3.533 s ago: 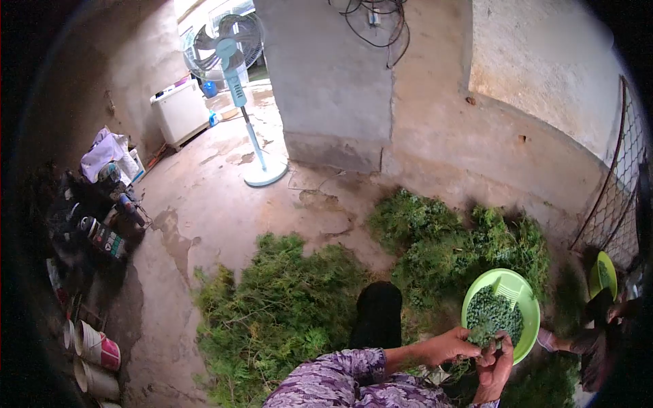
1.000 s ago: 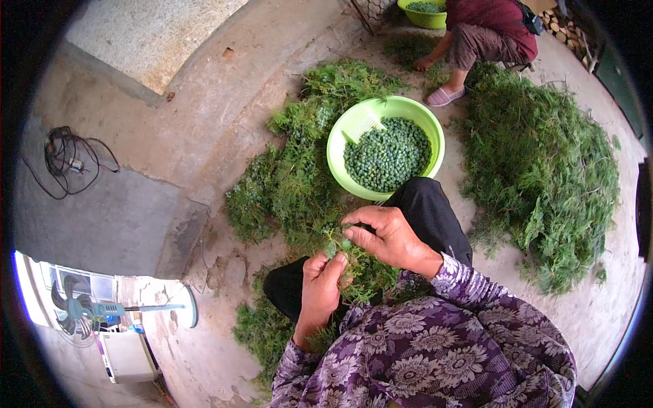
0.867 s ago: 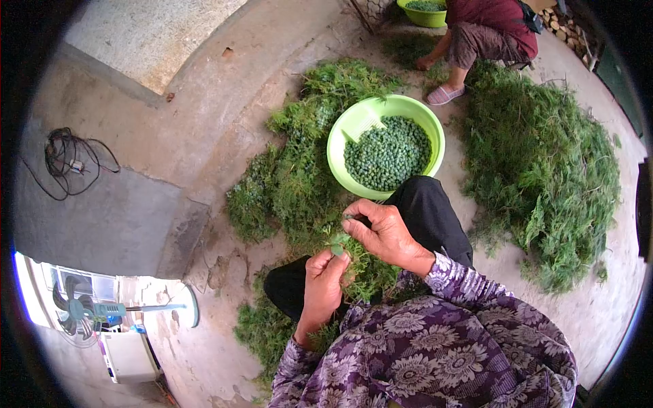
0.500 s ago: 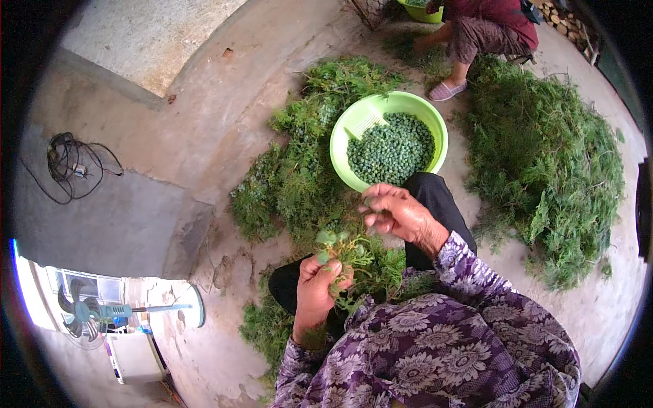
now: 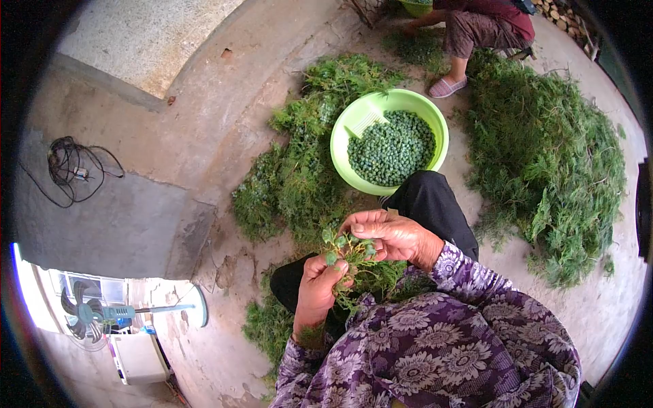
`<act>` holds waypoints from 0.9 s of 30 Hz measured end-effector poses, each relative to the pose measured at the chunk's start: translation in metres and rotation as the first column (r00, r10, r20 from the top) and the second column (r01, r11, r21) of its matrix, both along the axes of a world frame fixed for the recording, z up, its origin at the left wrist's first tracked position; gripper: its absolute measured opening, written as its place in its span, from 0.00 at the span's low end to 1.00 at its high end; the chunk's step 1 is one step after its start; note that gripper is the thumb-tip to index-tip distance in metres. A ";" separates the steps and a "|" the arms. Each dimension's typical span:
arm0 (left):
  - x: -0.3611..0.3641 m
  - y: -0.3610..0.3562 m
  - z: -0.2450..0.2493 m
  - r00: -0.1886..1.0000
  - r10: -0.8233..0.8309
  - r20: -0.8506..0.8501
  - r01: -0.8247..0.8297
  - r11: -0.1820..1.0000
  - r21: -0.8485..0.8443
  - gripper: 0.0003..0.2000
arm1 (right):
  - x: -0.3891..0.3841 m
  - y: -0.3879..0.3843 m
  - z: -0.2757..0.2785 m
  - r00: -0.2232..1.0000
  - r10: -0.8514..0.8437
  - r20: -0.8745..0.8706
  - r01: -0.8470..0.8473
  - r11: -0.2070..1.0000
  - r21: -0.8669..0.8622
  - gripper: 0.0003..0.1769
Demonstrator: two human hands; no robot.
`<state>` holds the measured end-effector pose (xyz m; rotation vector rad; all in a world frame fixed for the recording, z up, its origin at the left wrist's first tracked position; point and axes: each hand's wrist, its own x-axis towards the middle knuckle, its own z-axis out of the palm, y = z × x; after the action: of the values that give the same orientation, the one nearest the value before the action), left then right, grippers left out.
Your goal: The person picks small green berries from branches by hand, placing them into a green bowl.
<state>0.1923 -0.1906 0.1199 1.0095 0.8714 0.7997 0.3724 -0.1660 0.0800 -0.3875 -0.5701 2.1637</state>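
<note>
"What's the left hand [image 5: 317, 289] up to?"

"Pinching a leafy sprig [image 5: 348, 250] between thumb and fingers; the sprig is in front of the patterned shirt [image 5: 435, 340]."

"And the right hand [image 5: 403, 238]?"

"Fingers curled in close at the sprig's berry end; whether they grip a berry, I cannot tell."

"The green bowl [image 5: 408, 99]?"

"Beyond both hands, beside the right knee [image 5: 432, 194]; round green berries [image 5: 391, 149] cover much of its bottom; cut branches [image 5: 544, 170] lie on the floor to either side; another person [image 5: 476, 30] sits farther off."
</note>
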 end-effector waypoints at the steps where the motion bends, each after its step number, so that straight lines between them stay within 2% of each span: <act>1: 0.002 -0.001 0.005 0.997 0.011 -0.082 -0.010 1.000 0.008 0.06 | 0.000 0.000 0.001 1.000 0.000 -0.001 0.000 1.000 0.001 0.18; 2: 0.002 -0.001 0.007 0.986 0.021 -0.163 -0.019 1.000 0.016 0.06 | 0.000 -0.001 0.004 1.000 -0.015 0.000 0.015 1.000 0.004 0.16; 4: 0.003 -0.001 0.007 0.985 0.023 -0.172 -0.018 0.999 0.030 0.06 | 0.002 -0.001 0.009 0.999 -0.034 0.001 0.034 0.999 0.008 0.13; 5: 0.003 0.000 0.006 0.983 0.030 -0.182 -0.022 0.999 0.044 0.05 | 0.003 0.000 0.011 0.981 -0.119 0.156 0.104 0.989 0.100 0.11; 7: -0.004 0.004 -0.002 0.977 0.016 -0.214 -0.004 0.999 0.053 0.04 | 0.004 0.001 0.013 0.849 -0.322 0.419 0.179 0.922 0.344 0.06; 8: -0.006 0.004 -0.004 0.970 0.003 -0.245 0.012 0.998 0.060 0.04 | -0.001 0.004 0.004 0.849 -0.322 0.419 0.180 0.921 0.344 0.06; 10: -0.004 -0.003 0.003 0.961 0.036 -0.274 -0.015 0.997 0.077 0.04 | -0.011 0.010 -0.017 0.540 -0.725 0.429 0.324 0.649 0.688 0.06; 11: -0.002 -0.005 0.008 0.951 0.067 -0.301 -0.039 0.995 0.096 0.04 | -0.006 0.010 -0.019 0.477 -0.695 0.538 0.314 0.706 0.634 0.07; 12: 0.002 -0.004 0.010 0.952 0.063 -0.301 -0.035 0.995 0.097 0.04 | 0.001 0.012 -0.020 0.474 -0.698 0.537 0.317 0.704 0.635 0.07; 13: 0.004 -0.004 0.012 0.961 0.099 -0.257 -0.080 0.993 0.082 0.05 | 0.007 0.012 -0.020 0.769 -0.468 0.435 0.344 0.877 0.335 0.08; 14: 0.004 -0.006 0.013 0.966 0.139 -0.218 -0.128 0.990 0.062 0.08 | 0.009 0.011 -0.020 0.956 -0.225 0.188 0.226 0.974 0.016 0.09; 15: -0.002 -0.002 0.010 0.989 0.095 -0.113 -0.098 0.995 -0.026 0.06 | 0.009 0.010 -0.020 0.961 -0.185 0.207 0.189 0.982 0.001 0.13; 16: -0.002 -0.002 0.010 0.989 0.095 -0.115 -0.098 0.995 -0.023 0.06 | 0.008 0.008 -0.017 0.961 -0.186 0.206 0.189 0.982 0.003 0.13; 18: 0.001 0.000 0.009 0.981 0.079 -0.175 -0.083 0.997 -0.012 0.06 | 0.007 0.004 -0.011 0.993 -0.052 0.108 0.061 0.996 -0.073 0.21; 20: 0.001 0.001 0.004 0.976 0.070 -0.206 -0.073 0.997 -0.009 0.06 | 0.004 0.004 -0.013 0.992 -0.004 0.127 0.009 0.999 -0.042 0.22; 22: -0.002 0.004 -0.002 0.981 0.053 -0.185 -0.052 0.999 0.014 0.06 | -0.003 0.003 -0.008 0.972 -0.065 0.225 0.086 0.993 -0.083 0.18; 23: -0.002 0.003 -0.002 0.981 0.054 -0.186 -0.053 0.999 0.013 0.06 | -0.001 0.007 -0.010 0.994 -0.016 0.106 0.012 0.999 0.038 0.13; 27: -0.002 0.006 -0.007 0.980 0.065 -0.188 -0.062 0.998 0.019 0.05 | -0.004 0.009 -0.008 0.980 -0.120 0.161 0.112 0.992 0.058 0.09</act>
<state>0.1898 -0.1846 0.1131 1.0853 1.0663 0.7726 0.3686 -0.1571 0.0718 -0.5620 -0.6740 2.0146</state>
